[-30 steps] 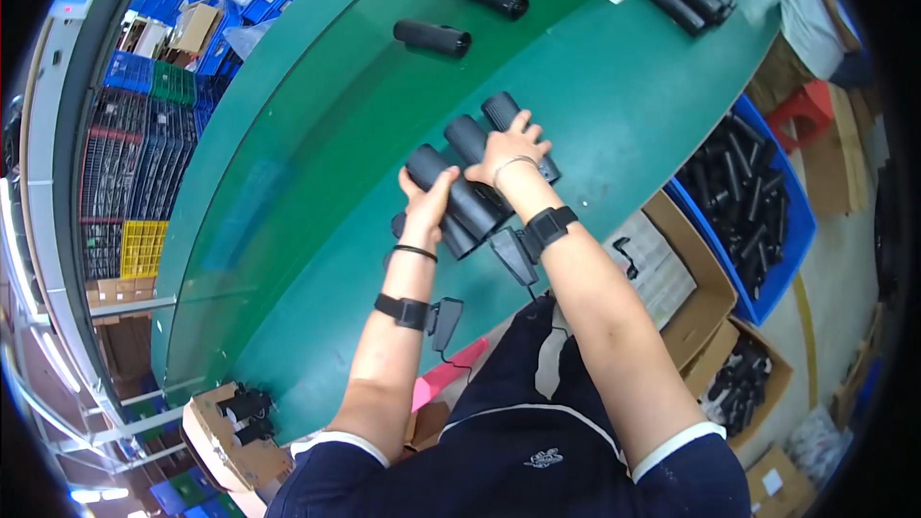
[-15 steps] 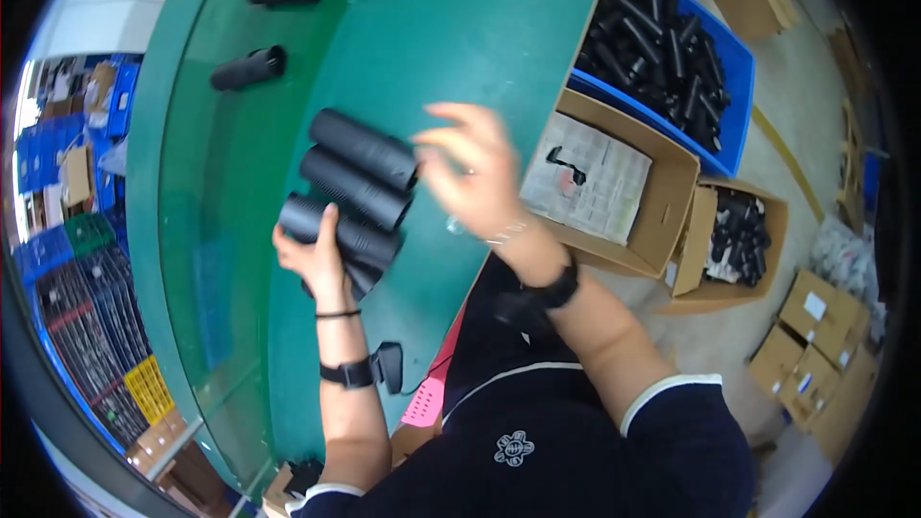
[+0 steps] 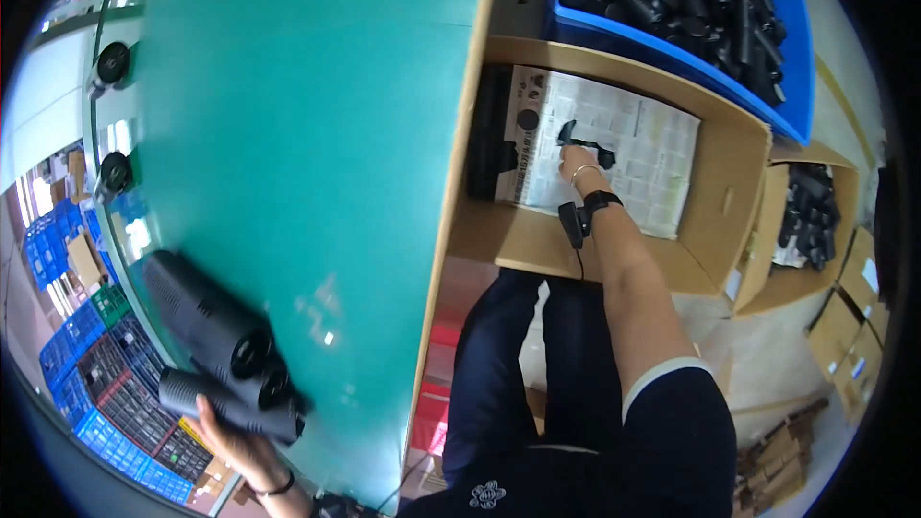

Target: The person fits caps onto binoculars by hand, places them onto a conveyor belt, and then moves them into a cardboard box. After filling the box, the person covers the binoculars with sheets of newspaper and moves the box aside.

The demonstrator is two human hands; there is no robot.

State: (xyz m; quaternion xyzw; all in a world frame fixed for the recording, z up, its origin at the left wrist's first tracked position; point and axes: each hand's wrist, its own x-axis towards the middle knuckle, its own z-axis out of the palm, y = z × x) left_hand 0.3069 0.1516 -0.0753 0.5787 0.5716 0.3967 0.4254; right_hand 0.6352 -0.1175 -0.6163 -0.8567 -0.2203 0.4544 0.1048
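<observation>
My left hand (image 3: 235,446) is at the near left of the green table, its thumb laid over a black tube (image 3: 230,405) with a perforated surface; its other fingers are mostly hidden. Beside that tube lie further black tubes (image 3: 206,312), pressed close together with round ends toward me. My right hand (image 3: 579,163) reaches down into an open cardboard box (image 3: 729,201). Its fingers are closed at a small, bent black part (image 3: 602,153) lying on printed paper (image 3: 652,153) in the box; the fingertips are hidden behind the hand.
Two more black tubes (image 3: 113,63) stand by the table's far left edge. The green table (image 3: 317,134) ends in a wooden edge beside the box. A blue bin (image 3: 791,86) full of black tubes stands behind it. A smaller carton (image 3: 767,269) holds black parts.
My right hand has gone from above the table beside the tubes down into the cardboard box. The view has swung to the right. My left hand stays at the tubes.
</observation>
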